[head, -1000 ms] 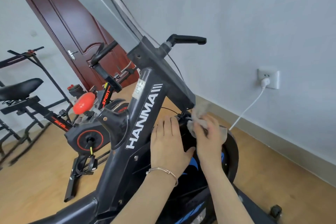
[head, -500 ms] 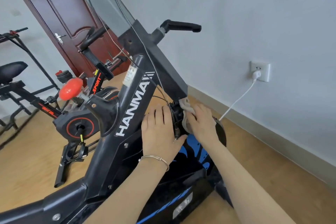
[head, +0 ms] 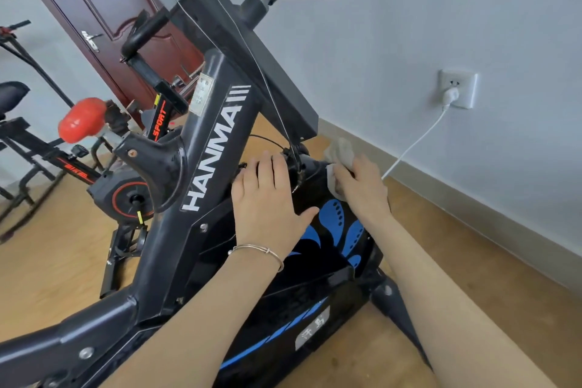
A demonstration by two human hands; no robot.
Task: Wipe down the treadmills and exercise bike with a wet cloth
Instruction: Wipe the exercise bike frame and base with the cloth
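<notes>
A black exercise bike (head: 214, 148) marked HANMA fills the middle of the view, with a black and blue flywheel cover (head: 333, 230) low at the front. My left hand (head: 267, 198) lies flat on the cover just right of the frame, fingers straight, a bracelet on the wrist. My right hand (head: 362, 186) holds a crumpled grey cloth (head: 341, 154) and presses it on the top right edge of the cover. Part of the cloth sticks up above my fingers.
A second bike (head: 126, 173) with a red knob (head: 83, 120) stands behind on the left. A dark red door (head: 104, 3) is behind it. A white plug and cable (head: 419, 138) run from a wall socket (head: 458, 88) on the right. Wooden floor lies all around.
My right hand with the cloth has slid from the hub beside the frame out to the right edge of the cover. The left hand stays flat on the cover. The camera has moved closer.
</notes>
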